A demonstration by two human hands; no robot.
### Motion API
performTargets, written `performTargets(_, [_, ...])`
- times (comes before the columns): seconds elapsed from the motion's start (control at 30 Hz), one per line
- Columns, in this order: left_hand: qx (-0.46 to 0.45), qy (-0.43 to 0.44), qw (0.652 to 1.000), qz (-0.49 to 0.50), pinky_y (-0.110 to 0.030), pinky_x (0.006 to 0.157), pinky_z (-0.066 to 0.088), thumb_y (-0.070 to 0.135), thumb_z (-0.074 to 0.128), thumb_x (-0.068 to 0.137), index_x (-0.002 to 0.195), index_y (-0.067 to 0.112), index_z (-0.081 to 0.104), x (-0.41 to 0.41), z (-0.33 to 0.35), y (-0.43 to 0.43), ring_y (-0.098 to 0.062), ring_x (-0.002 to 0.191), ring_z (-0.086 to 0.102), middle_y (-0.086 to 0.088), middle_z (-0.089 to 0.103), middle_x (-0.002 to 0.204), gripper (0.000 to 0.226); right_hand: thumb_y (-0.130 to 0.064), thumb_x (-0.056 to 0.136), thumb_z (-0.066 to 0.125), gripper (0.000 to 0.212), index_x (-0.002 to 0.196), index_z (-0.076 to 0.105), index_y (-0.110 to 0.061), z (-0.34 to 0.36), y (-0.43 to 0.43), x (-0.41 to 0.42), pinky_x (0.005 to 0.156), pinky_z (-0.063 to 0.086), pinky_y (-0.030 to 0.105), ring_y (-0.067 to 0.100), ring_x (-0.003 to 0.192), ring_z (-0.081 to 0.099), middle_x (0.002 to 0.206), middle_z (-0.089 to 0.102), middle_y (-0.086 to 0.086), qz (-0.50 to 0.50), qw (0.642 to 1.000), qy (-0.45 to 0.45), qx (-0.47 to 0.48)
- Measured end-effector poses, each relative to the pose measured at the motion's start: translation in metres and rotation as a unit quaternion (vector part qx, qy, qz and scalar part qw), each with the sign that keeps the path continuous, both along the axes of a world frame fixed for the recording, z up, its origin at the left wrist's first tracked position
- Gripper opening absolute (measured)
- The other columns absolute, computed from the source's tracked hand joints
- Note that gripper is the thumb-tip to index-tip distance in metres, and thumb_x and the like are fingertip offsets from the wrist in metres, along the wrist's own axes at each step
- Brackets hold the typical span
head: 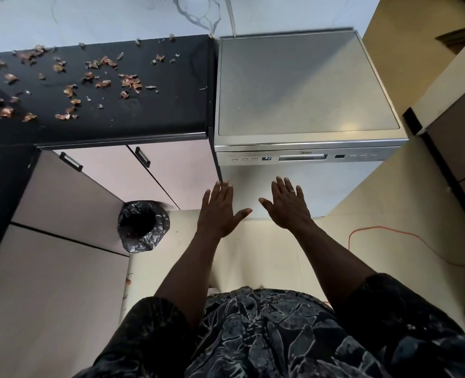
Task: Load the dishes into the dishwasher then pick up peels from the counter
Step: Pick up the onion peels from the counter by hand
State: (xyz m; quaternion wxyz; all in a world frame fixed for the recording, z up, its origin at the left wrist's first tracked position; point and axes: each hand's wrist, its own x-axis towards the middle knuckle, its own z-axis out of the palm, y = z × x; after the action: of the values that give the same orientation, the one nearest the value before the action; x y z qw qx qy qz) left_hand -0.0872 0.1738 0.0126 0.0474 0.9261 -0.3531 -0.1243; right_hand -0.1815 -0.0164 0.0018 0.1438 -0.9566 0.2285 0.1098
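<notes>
The silver dishwasher [305,85] stands to the right of the black counter [149,110], its door closed and its control panel showing lit digits. Several brown and pink peels [130,82] lie scattered over the counter's left and middle. My left hand [220,211] and my right hand [287,204] are both held out flat with fingers spread, in front of the dishwasher door below the panel. Neither holds anything. No dishes are in view.
A bin lined with a black bag [143,226] stands on the floor left of my left hand, below the cabinet doors [155,170]. An orange cable [384,230] runs over the floor at the right. A cabinet [455,137] flanks the right side.
</notes>
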Motion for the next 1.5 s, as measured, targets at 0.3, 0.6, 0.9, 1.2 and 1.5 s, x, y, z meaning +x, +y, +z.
performTargets(0.3, [0.002, -0.008, 1.0, -0.003, -0.046, 0.126, 0.003, 0.083, 0.004, 0.082, 0.161, 0.011, 0.014, 0.013, -0.004, 0.008, -0.021, 0.157, -0.003, -0.006, 0.006, 0.17, 0.107, -0.057, 0.105, 0.027, 0.074, 0.16, 0.016, -0.009, 0.005, 0.012, 0.015, 0.126, 0.004, 0.05, 0.025, 0.157, -0.003, 0.17, 0.004, 0.008, 0.005, 1.0, -0.01, 0.006])
performTargets(0.6, [-0.007, -0.029, 0.999, 0.012, -0.044, 0.125, 0.002, 0.081, 0.007, 0.086, 0.161, 0.011, 0.015, 0.04, 0.003, 0.022, -0.022, 0.157, -0.002, -0.007, 0.007, 0.17, 0.103, -0.057, 0.105, 0.028, 0.074, 0.159, 0.015, -0.008, 0.023, 0.035, 0.058, 0.126, 0.004, 0.049, 0.026, 0.157, -0.004, 0.169, 0.003, 0.011, 0.037, 0.999, -0.038, 0.009])
performTargets(0.9, [-0.02, -0.085, 0.995, 0.039, -0.048, 0.126, 0.007, 0.081, 0.006, 0.086, 0.159, 0.008, 0.024, 0.149, 0.053, 0.071, -0.026, 0.156, 0.006, -0.011, 0.017, 0.167, 0.105, -0.05, 0.107, 0.028, 0.067, 0.161, 0.016, -0.011, 0.07, 0.056, 0.163, 0.127, 0.005, 0.049, 0.027, 0.157, -0.001, 0.17, 0.005, 0.009, 0.11, 0.991, -0.081, -0.011])
performTargets(1.2, [-0.029, -0.121, 0.99, 0.07, -0.041, 0.124, 0.0, 0.086, -0.004, 0.08, 0.161, 0.012, 0.016, 0.26, 0.115, 0.122, -0.021, 0.156, -0.001, -0.007, 0.008, 0.169, 0.111, -0.049, 0.106, 0.036, 0.067, 0.16, 0.021, -0.012, 0.137, 0.097, 0.301, 0.127, 0.007, 0.048, 0.027, 0.156, 0.003, 0.169, 0.01, 0.01, 0.173, 0.973, -0.155, -0.01])
performTargets(1.5, [-0.062, -0.197, 0.972, 0.11, -0.045, 0.127, 0.008, 0.09, 0.001, 0.078, 0.159, 0.013, 0.02, 0.357, 0.19, 0.18, -0.022, 0.156, 0.004, -0.008, 0.015, 0.168, 0.114, -0.051, 0.105, 0.037, 0.068, 0.16, 0.02, -0.014, 0.2, 0.137, 0.403, 0.127, 0.006, 0.047, 0.023, 0.157, 0.001, 0.169, 0.007, 0.007, 0.21, 0.95, -0.227, -0.033])
